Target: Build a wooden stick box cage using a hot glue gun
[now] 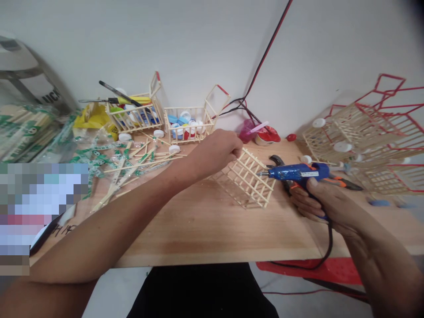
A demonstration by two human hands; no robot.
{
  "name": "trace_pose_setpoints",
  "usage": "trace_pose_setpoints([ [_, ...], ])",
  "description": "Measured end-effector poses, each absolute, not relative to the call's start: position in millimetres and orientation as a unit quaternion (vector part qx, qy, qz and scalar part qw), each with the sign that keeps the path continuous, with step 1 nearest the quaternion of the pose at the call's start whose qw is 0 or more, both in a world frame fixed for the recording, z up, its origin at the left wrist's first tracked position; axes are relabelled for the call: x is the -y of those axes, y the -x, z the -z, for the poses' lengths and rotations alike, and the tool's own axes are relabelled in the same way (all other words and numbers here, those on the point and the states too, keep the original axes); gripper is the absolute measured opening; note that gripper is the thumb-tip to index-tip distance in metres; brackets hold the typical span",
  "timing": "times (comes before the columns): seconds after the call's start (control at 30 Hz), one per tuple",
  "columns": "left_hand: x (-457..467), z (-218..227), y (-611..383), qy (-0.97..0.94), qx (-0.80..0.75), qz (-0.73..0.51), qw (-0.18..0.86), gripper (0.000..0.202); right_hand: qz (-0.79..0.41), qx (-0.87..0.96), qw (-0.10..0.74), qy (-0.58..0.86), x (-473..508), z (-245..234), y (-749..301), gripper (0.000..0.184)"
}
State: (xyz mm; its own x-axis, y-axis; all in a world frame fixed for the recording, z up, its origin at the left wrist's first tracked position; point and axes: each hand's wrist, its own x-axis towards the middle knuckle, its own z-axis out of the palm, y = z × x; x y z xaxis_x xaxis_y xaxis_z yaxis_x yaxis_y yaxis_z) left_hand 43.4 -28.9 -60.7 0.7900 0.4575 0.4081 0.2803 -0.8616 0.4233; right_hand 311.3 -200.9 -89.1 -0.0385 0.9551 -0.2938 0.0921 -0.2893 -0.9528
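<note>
My right hand (311, 203) is wrapped around a blue hot glue gun (291, 172), its metal nozzle pointing left, against or just in front of a small basket of thin wooden sticks (255, 179). That basket is a tilted open lattice above the tabletop. At its upper left corner my left hand (221, 150) is closed, fingers curled under and partly hidden, seemingly gripping the frame. From the gun's handle a black cord hangs over the table's front edge.
Two stick carts (188, 126) holding bottle caps stand by the wall. Wrapped sticks (126, 168) lie scattered left. Pliers (344, 181) lie behind the glue gun. Red-trimmed stick carts (367, 128) are stacked right. A red container (267, 136) sits at the back.
</note>
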Motion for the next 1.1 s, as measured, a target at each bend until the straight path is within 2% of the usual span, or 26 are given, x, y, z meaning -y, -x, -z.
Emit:
trace_pose_setpoints([
  [0.77,27,63,-44,-0.934,-0.193,-0.258,0.158,0.018,-0.576,0.444,0.364,0.582,201,90,-313,0.054],
  [1.1,31,54,-40,-0.933,-0.199,-0.259,0.149,0.021,-0.546,0.457,0.415,0.566,211,80,-313,0.058],
])
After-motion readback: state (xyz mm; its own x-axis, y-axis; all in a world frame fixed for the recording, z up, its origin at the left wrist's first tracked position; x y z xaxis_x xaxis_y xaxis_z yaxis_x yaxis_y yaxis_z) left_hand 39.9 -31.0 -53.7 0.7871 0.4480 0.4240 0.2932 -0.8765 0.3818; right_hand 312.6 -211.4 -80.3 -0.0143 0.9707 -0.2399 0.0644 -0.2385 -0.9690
